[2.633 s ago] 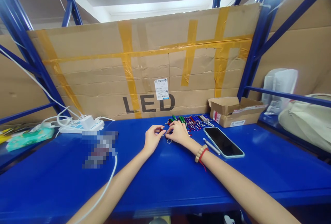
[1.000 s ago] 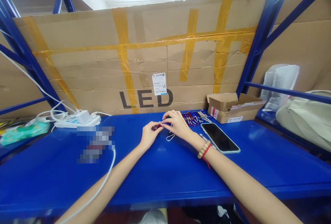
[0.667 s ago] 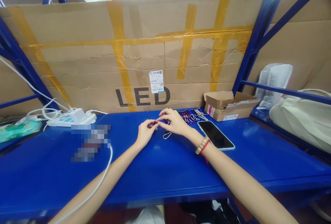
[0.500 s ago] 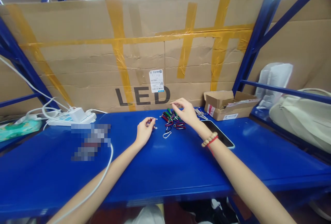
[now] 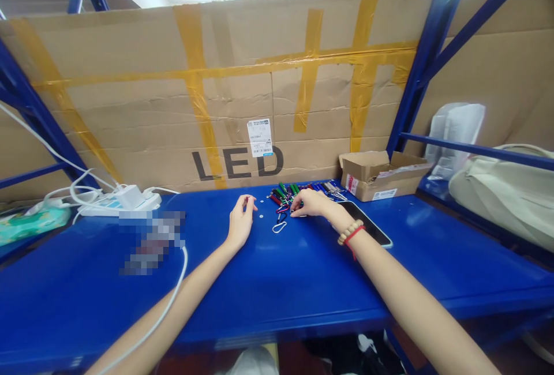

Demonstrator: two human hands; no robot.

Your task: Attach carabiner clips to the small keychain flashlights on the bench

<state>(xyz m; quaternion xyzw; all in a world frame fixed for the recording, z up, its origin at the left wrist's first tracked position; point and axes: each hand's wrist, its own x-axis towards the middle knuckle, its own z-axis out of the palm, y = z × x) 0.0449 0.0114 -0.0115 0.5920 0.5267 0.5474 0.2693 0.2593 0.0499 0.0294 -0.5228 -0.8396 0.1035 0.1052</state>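
Note:
My left hand [image 5: 240, 220] rests on the blue shelf [image 5: 277, 282] with its fingers curled round a small red piece. Two tiny pale discs [image 5: 258, 212] lie just right of it. My right hand [image 5: 310, 202] is lowered at the near edge of a pile of small coloured keychain lights [image 5: 289, 192], its fingertips bunched together on the shelf. What they pinch is hidden. A silver carabiner clip [image 5: 279, 227] lies loose between my hands. A bead bracelet and a red string are on my right wrist.
A phone [image 5: 371, 231] lies face up under my right wrist. An open cardboard box [image 5: 381, 177] stands at the back right, a power strip [image 5: 119, 202] with white cables at the back left. A taped cardboard sheet [image 5: 242, 92] forms the back wall. Bags [image 5: 506, 190] lie to the right.
My hands have parted. The right hand rose away from the left, then came down at the pile's near edge. The left hand stayed put, still holding the red piece.

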